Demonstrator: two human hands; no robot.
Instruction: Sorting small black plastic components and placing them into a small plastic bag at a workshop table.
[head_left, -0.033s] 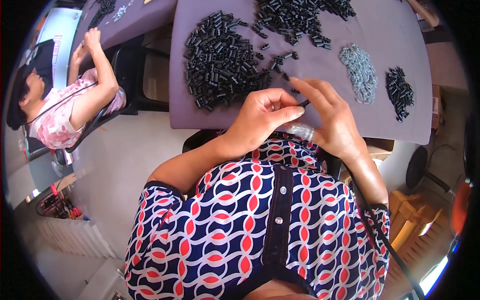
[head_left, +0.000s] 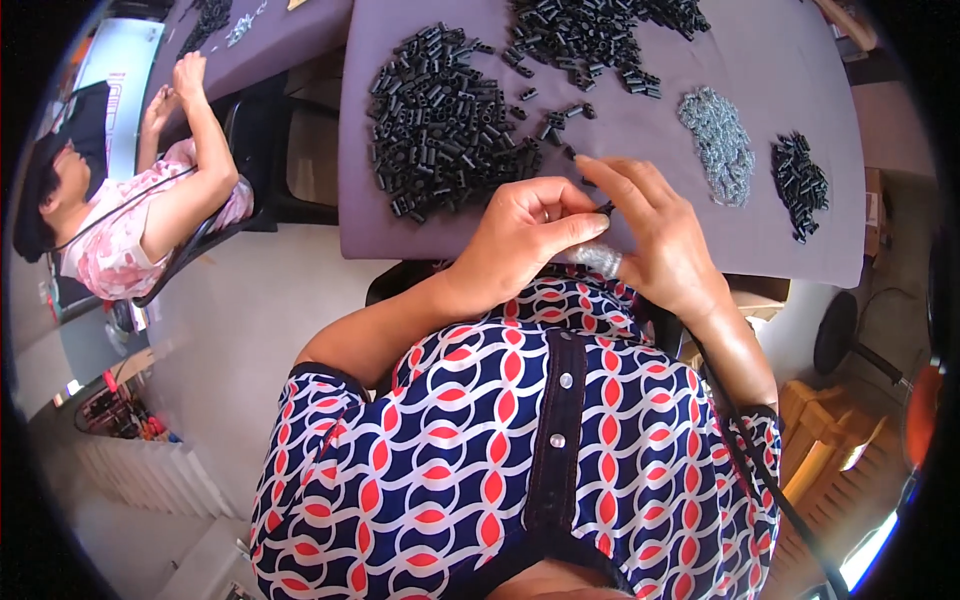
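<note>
My left hand (head_left: 528, 238) is closed in a pinch at the near edge of the table. A small black plastic piece (head_left: 606, 208) sticks out between its thumb and forefinger, mostly hidden by them. Facing it, my right hand (head_left: 662, 228) has its fingers stretched out and apart from the thumb, around the piece; I cannot tell whether they touch it. A shiny, clear-looking wrap (head_left: 597, 260) covers the right thumb. Just beyond my hands lies a big heap of short black plastic tubes (head_left: 440, 125), with a few loose ones (head_left: 560, 120) beside it.
On the grey-purple tablecloth (head_left: 790, 60) are a second heap of black tubes (head_left: 580, 40), a pile of small silvery metal parts (head_left: 718, 145) and a smaller black pile (head_left: 798, 185) at the right. Another person (head_left: 150, 200) sits at a table to the left. A wooden chair (head_left: 830, 430) stands at right.
My right hand has shifted very slightly left, thumb included. My left hand keeps its pinch in the same place. At the left, the other person's hands have moved a little apart.
</note>
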